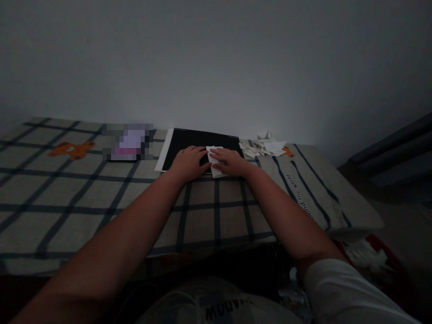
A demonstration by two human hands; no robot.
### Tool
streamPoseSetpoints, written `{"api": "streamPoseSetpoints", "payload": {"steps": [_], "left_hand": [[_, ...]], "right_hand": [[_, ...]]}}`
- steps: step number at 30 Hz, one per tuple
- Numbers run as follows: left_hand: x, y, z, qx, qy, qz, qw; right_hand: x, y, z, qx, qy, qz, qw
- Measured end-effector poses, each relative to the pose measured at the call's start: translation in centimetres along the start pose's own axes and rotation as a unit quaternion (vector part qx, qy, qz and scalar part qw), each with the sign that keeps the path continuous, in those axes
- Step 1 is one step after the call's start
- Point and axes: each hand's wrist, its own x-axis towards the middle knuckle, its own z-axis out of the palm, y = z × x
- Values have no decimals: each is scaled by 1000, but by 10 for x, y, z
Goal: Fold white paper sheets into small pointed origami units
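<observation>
A small folded white paper (212, 156) lies on a black board (189, 140) set on a checked cloth. My left hand (188, 163) rests on the board just left of the paper, with its fingers curled and their tips at the paper's left edge. My right hand (228, 161) lies flat on top of the paper, fingers stretched out and pressing it down. Part of the paper is hidden under that hand.
A heap of folded white paper pieces (265, 146) sits right of the board. A blurred pink and dark object (128, 142) lies to the left, near an orange bear print (72, 149). The checked cloth (101, 198) drops off at the right edge; white clutter (364, 254) lies below.
</observation>
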Motion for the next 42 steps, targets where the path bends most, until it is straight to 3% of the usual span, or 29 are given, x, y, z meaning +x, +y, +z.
{"api": "streamPoseSetpoints", "payload": {"steps": [17,24,27,33,42], "left_hand": [[1,2,5,-4,1,31,999],[4,2,2,1,-16,26,1000],[4,5,3,0,-8,19,1000],[3,14,6,3,41,-1,999],[3,15,8,5,43,-4,999]], "right_hand": [[2,1,1,9,-2,-5,1000],[1,8,0,68,71,-20,995],[1,6,-5,48,97,-11,994],[1,-5,-10,-7,69,-17,997],[12,0,-4,-13,95,34,995]]}}
